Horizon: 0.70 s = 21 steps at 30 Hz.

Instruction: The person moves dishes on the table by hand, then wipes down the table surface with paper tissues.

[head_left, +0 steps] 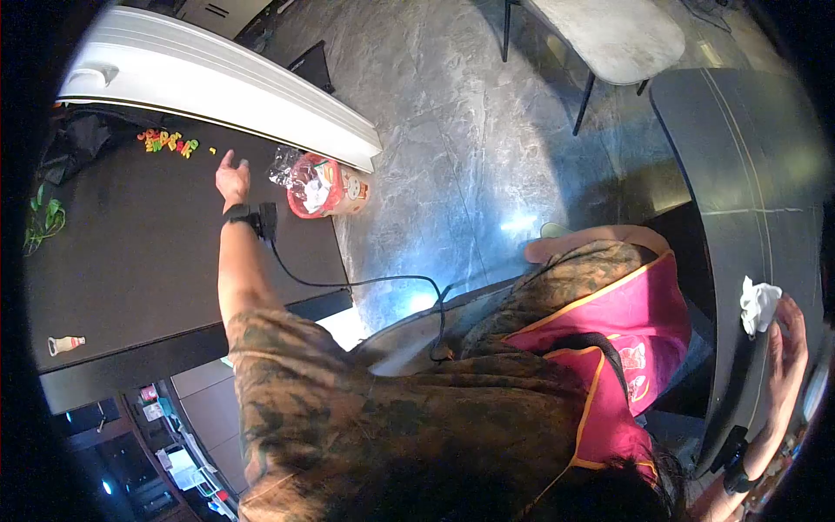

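My left hand [232,180] reaches over the dark tabletop on the left with its fingers apart and nothing in them. A small yellow piece [212,150] lies just beyond its fingertips, and a cluster of colourful letter-shaped pieces [170,143] lies farther left. To this hand's right stands a waste bin [352,191] with a red rim, with clear plastic and white paper in its mouth. At the far right, my right hand [787,344] has a crumpled white tissue [758,305] at its thumb and fingertips, over a dark surface [735,252].
A black cable [383,280] runs from the device on my left wrist across to my body. A white panel [217,78] borders the left table's far side. Green leaves [45,222] and a small bottle-shaped item [66,345] lie at left. A pale-topped table [613,39] stands behind.
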{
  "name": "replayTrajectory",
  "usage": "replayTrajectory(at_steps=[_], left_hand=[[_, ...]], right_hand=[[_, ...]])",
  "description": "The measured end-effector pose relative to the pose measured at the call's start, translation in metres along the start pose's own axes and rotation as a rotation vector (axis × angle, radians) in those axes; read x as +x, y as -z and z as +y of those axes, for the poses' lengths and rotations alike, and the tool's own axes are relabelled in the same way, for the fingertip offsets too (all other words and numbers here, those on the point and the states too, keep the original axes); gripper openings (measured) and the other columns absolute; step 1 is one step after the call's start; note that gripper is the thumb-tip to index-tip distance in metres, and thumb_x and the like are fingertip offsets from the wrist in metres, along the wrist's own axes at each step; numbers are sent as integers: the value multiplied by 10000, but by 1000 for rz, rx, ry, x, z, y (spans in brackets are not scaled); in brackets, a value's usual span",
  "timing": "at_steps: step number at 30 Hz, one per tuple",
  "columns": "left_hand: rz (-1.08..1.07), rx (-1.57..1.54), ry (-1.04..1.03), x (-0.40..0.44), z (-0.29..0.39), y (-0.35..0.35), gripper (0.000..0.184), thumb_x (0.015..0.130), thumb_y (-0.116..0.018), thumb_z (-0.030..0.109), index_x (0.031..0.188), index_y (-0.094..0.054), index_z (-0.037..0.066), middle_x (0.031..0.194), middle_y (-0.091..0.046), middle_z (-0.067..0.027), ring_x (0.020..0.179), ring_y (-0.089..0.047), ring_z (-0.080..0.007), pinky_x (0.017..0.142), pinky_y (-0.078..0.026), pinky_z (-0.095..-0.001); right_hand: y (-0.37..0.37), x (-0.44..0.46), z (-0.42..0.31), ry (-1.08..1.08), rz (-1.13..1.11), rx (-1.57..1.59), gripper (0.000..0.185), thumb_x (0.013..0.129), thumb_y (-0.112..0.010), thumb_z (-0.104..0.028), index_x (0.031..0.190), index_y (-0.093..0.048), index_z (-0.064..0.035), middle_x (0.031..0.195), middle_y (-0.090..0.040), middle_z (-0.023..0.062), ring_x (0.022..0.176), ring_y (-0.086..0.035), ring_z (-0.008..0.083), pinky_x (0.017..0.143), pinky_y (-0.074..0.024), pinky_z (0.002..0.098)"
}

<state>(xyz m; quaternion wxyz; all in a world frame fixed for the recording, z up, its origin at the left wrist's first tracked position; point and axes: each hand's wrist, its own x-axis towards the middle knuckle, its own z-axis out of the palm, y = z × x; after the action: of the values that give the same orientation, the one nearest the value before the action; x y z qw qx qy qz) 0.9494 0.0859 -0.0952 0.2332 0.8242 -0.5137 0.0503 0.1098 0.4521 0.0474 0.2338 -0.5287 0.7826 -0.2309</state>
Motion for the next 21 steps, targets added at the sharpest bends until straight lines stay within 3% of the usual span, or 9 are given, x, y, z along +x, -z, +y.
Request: replayTrajectory(at_steps=[1, 2, 6, 11, 12, 15, 17, 19, 21], left_hand=[[-67, 205, 50, 5, -5, -1, 450, 762, -644, 142, 1196, -606, 32, 1168, -630, -159, 1063, -617, -247, 925, -468, -320], [-119, 204, 62, 19, -28, -11, 530, 724, -622, 156, 1236, -575, 27, 1235, -580, -180, 1160, -560, -270, 989, -431, -324], [-93, 292, 182, 8, -2, -21, 482, 743, -604, 144, 1214, -595, 46, 1212, -595, -181, 1150, -563, -280, 994, -430, -333], [-152, 241, -92, -8, 25, -62, 399, 776, -620, 158, 1154, -621, 30, 1157, -619, -194, 1133, -568, -306, 971, -443, -356], [-185, 201, -171, -17, 35, -68, 374, 793, -611, 146, 1146, -623, 25, 1151, -621, -195, 1129, -571, -308, 967, -445, -359], [-418, -124, -304, -71, 104, -84, 302, 871, -551, 78, 1158, -608, 6, 1147, -627, -190, 1113, -587, -281, 915, -467, -326], [-488, -260, -504, -124, 165, -80, 261, 869, -517, 3, 1108, -622, 9, 1132, -622, -184, 1074, -591, -304, 922, -458, -366], [-489, -300, -818, -180, 236, -59, 249, 857, -522, -20, 1085, -617, 9, 1144, -607, -176, 1079, -577, -314, 922, -456, -365], [-599, -565, -951, -216, 275, -67, 254, 832, -535, -49, 1061, -620, 21, 1168, -592, -170, 1084, -570, -323, 931, -452, -379]], right_hand=[[0, 3, 4, 28, 8, -73, 403, 956, -517, -181, 1298, -472, 27, 1273, -530, 146, 1197, -487, 214, 1011, -361, 343], [1, 4, 10, 57, 17, -148, 409, 959, -515, -182, 1310, -464, 20, 1261, -538, 141, 1177, -500, 202, 990, -386, 338], [-10, 16, 1, 34, 47, -217, 385, 947, -536, -176, 1301, -493, -29, 1190, -536, 113, 1051, -546, 185, 857, -471, 302], [-17, 28, 0, 73, -42, -373, 320, 916, -574, -147, 1208, -545, -19, 1086, -503, 91, 916, -535, 171, 724, -480, 264], [-19, 24, -10, -1, -19, -311, 326, 904, -595, -147, 1190, -543, 0, 1033, -496, 97, 926, -531, 185, 780, -469, 272], [-10, -1, -20, -72, -79, -3, 331, 896, -578, -106, 1198, -531, 21, 1250, -499, 162, 1178, -496, 267, 984, -402, 345], [-6, -19, -19, 89, -189, -460, 360, 860, -588, -38, 1212, -527, 8, 1390, -417, 200, 1295, -412, 329, 1041, -360, 388], [-18, -31, -6, 22, -141, -353, 426, 804, -606, 38, 1221, -523, 1, 1390, -414, 226, 1306, -389, 374, 1058, -346, 409], [-13, -23, 7, 181, -156, -350, 441, 776, -592, 102, 1201, -541, -8, 1336, -467, 229, 1270, -425, 393, 1042, -371, 405]])
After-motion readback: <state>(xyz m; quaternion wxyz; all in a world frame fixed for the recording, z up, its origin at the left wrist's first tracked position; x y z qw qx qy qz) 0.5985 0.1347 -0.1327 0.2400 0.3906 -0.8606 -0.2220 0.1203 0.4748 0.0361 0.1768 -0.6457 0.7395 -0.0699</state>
